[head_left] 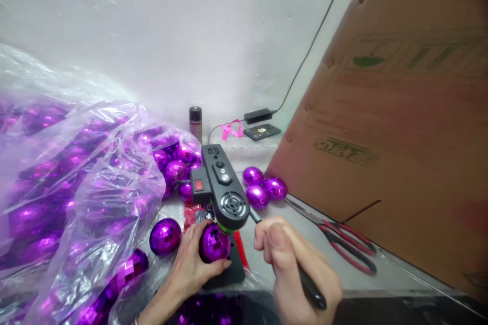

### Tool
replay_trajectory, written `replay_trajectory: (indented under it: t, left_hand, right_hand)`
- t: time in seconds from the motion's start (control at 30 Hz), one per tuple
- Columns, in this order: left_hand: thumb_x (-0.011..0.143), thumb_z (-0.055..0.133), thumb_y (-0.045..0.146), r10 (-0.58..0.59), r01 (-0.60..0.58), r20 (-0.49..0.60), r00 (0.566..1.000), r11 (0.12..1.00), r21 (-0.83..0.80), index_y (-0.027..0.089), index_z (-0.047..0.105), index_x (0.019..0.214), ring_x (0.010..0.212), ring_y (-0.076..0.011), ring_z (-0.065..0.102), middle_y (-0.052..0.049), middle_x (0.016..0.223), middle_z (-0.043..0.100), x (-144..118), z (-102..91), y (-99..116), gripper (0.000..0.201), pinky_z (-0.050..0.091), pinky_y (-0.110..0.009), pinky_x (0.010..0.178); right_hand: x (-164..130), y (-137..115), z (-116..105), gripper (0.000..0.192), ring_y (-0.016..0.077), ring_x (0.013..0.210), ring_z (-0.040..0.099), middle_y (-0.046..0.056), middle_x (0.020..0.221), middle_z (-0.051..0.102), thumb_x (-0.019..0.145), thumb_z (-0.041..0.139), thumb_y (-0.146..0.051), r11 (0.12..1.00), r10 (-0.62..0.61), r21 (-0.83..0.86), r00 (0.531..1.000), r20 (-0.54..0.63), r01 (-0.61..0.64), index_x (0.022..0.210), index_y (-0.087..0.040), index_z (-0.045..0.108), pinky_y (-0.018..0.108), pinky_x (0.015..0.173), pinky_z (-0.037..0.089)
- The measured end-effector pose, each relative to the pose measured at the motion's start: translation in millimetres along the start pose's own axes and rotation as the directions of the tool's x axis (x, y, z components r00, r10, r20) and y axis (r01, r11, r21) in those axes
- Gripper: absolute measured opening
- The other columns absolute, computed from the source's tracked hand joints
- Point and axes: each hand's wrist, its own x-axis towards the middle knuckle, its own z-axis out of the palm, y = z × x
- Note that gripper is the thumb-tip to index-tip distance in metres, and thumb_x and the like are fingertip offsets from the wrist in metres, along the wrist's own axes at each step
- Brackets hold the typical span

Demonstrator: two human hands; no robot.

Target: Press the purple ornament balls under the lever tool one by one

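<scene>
My left hand (190,264) is closed around a shiny purple faceted ball ornament (214,244), with thumb and fingers at its sides. The ball sits directly under the head of a black device (226,188) with round grilles and a red switch (198,185); whether they touch is hard to tell. My right hand (299,269) grips the black handle (311,287) of a metal rod (254,215) that runs up toward the device's head. How the rod joins the device is hidden. A dark base plate (234,269) lies under the ball.
Left, a clear plastic bag (118,177) holds many purple balls. A loose ball (165,236) lies beside my left hand, and several others (257,196) behind the device. Red-handled long-nose pliers (343,238) rest near a tall cardboard box (389,111). Behind are a dark bottle (195,124), pink ribbon (232,129) and black adapter (259,115).
</scene>
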Motion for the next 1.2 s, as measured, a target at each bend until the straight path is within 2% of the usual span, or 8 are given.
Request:
replay_trajectory:
  t: [0.23, 0.33, 0.47, 0.6, 0.7, 0.87, 1.0, 1.2]
  left_hand:
    - [0.078, 0.093, 0.063, -0.144, 0.143, 0.015, 0.99, 0.964, -0.226, 0.016, 0.055, 0.165, 0.164, -0.0493, 0.056, -0.025, 0.172, 0.063, -0.9, -4.4, -14.7, 0.105, 0.038, -0.07, 0.14]
    - [0.089, 0.087, 0.071, -0.137, 0.144, 0.045, 0.99, 0.923, -0.356, 0.019, 0.055, 0.166, 0.167, -0.044, 0.054, -0.02, 0.175, 0.062, -3.9, -11.0, -15.9, 0.098, 0.038, -0.061, 0.143]
    - [0.092, 0.084, 0.072, -0.165, 0.143, -0.007, 0.986, 0.872, -0.467, 0.021, 0.058, 0.166, 0.167, -0.0418, 0.056, -0.016, 0.173, 0.066, -7.0, -14.7, -14.5, 0.093, 0.04, -0.058, 0.143]
    - [0.087, 0.086, 0.074, -0.135, 0.131, 0.014, 0.991, 0.928, -0.349, 0.02, 0.055, 0.168, 0.168, -0.0452, 0.052, -0.02, 0.175, 0.063, -6.1, -8.7, -24.3, 0.102, 0.035, -0.065, 0.144]
    - [0.083, 0.091, 0.067, -0.055, 0.051, -0.02, 0.998, 0.981, -0.19, 0.02, 0.059, 0.164, 0.167, -0.0484, 0.052, -0.023, 0.173, 0.063, -3.6, -1.1, -34.4, 0.099, 0.034, -0.07, 0.143]
    - [0.083, 0.094, 0.046, 0.144, -0.147, -0.095, 0.985, 0.989, -0.019, 0.022, 0.062, 0.158, 0.156, -0.0507, 0.063, -0.024, 0.163, 0.069, -2.9, 5.8, -43.6, 0.085, 0.047, -0.078, 0.132]
    - [0.086, 0.093, 0.035, 0.243, -0.237, -0.037, 0.969, 0.964, 0.118, 0.025, 0.062, 0.162, 0.156, -0.0517, 0.063, -0.024, 0.165, 0.066, -9.2, 5.6, -49.1, 0.082, 0.054, -0.077, 0.126]
    - [0.088, 0.094, 0.034, 0.233, -0.229, -0.014, 0.972, 0.966, 0.122, 0.028, 0.059, 0.167, 0.162, -0.0518, 0.057, -0.024, 0.171, 0.059, -12.6, 22.2, -57.4, 0.087, 0.051, -0.078, 0.129]
  right_hand:
    - [5.0, 1.2, 3.3, 0.035, 0.0069, 0.062, 0.055, -0.006, 0.071, 0.051, 0.115, 0.049, -0.008, 0.999, -0.052, -0.01, 0.998, -0.022, 0.052, 0.084, -0.025, 0.047, 0.02, 0.058, 0.042]
    - [5.4, 0.2, 3.4, 0.034, 0.0077, 0.064, 0.056, -0.006, 0.073, 0.052, 0.115, 0.048, -0.006, 0.998, -0.061, -0.004, 0.998, -0.013, 0.061, 0.086, -0.025, 0.048, 0.02, 0.06, 0.043]
    - [5.7, -2.0, 4.2, 0.035, 0.0068, 0.061, 0.053, -0.006, 0.073, 0.05, 0.114, 0.048, -0.005, 0.997, -0.08, -0.014, 0.997, -0.019, 0.08, 0.086, -0.025, 0.046, 0.02, 0.057, 0.041]
    - [5.1, -1.5, 3.4, 0.035, 0.0068, 0.061, 0.052, -0.007, 0.073, 0.05, 0.114, 0.048, -0.006, 0.996, -0.086, -0.017, 0.996, -0.018, 0.085, 0.085, -0.025, 0.044, 0.02, 0.057, 0.041]
    - [4.2, 0.6, 2.0, 0.034, 0.0072, 0.063, 0.054, -0.006, 0.074, 0.052, 0.115, 0.048, -0.006, 0.998, -0.065, -0.019, 0.998, 0.012, 0.066, 0.087, -0.025, 0.046, 0.02, 0.059, 0.042]
    - [4.3, 2.6, 2.3, 0.033, 0.0076, 0.063, 0.055, -0.006, 0.074, 0.052, 0.115, 0.047, -0.007, 0.996, -0.086, -0.006, 0.996, -0.003, 0.086, 0.088, -0.026, 0.049, 0.02, 0.059, 0.044]
    - [3.1, 2.4, -0.3, 0.032, 0.0078, 0.066, 0.057, -0.005, 0.075, 0.054, 0.116, 0.047, -0.008, 0.998, -0.057, -0.013, 0.998, 0.02, 0.058, 0.089, -0.025, 0.05, 0.02, 0.062, 0.045]
    - [0.9, 0.8, -0.7, 0.034, 0.0085, 0.062, 0.058, -0.004, 0.073, 0.057, 0.117, 0.05, -0.01, 1.0, -0.03, -0.002, 0.999, 0.013, 0.03, 0.086, -0.024, 0.055, 0.022, 0.057, 0.044]
